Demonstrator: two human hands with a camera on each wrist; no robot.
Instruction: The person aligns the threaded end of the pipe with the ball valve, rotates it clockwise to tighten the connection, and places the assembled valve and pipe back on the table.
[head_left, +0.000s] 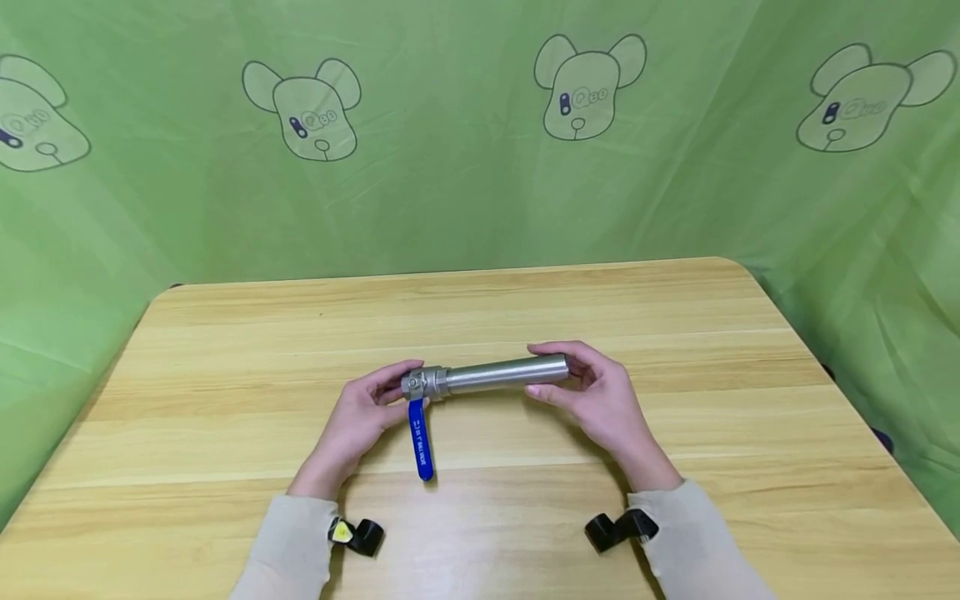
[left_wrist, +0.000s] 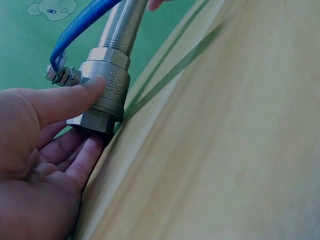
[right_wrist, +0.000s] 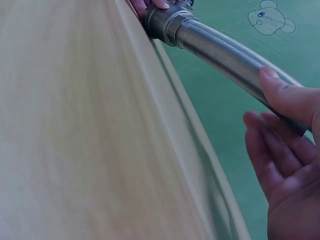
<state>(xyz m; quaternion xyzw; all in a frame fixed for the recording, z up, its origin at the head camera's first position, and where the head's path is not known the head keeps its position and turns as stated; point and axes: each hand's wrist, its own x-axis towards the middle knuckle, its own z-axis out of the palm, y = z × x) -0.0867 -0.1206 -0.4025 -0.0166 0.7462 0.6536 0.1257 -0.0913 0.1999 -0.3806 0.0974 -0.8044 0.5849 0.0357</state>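
Note:
A steel ball valve (head_left: 424, 382) with a blue lever (head_left: 422, 442) sits on the threaded end of a steel pipe (head_left: 506, 374), the two forming one straight piece. My left hand (head_left: 362, 414) holds the valve, its thumb pressed on the body beside the raised "1000 WOG" marking in the left wrist view. The lever points back toward me, across the line of the pipe. Around the pipe's plain right end curls my right hand (head_left: 603, 402); in the right wrist view its thumb (right_wrist: 287, 97) lies along the pipe, with the other fingers beneath and behind.
The pieces are held over a light wooden table (head_left: 487, 308) with rounded far corners. Behind and beside it hangs a green curtain (head_left: 450, 208) printed with bear heads. Black wrist mounts (head_left: 367, 537) stick out inward from both sleeves.

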